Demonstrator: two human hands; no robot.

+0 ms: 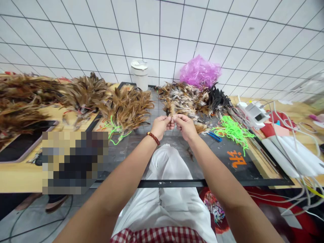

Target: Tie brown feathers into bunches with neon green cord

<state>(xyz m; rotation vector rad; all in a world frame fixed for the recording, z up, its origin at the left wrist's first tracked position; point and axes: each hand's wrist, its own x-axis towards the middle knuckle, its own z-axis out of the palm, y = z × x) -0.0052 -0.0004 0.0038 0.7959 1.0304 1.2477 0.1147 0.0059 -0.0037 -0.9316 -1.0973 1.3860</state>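
My left hand (162,125) and my right hand (185,126) meet over the dark board (162,141), thumbs and fingertips pinched together. Between them stands a small brown feather bunch (170,108), tips pointing away from me; both hands grip its lower end. Past my hands lies a loose heap of pale and brown feathers (187,94), with black feathers (218,101) at its right. To the left is a pile of brown feathers (126,106) with green cord around its base. Bright green cords (231,131) lie right of my right hand, beside a blue tool (214,136).
A white lidded cup (140,76) and a pink plastic bag (199,71) stand against the tiled wall. More feather bundles (84,91) and a tablet (25,141) occupy the left side. White cables and a white device (255,113) crowd the right. A blurred patch hides part of the left.
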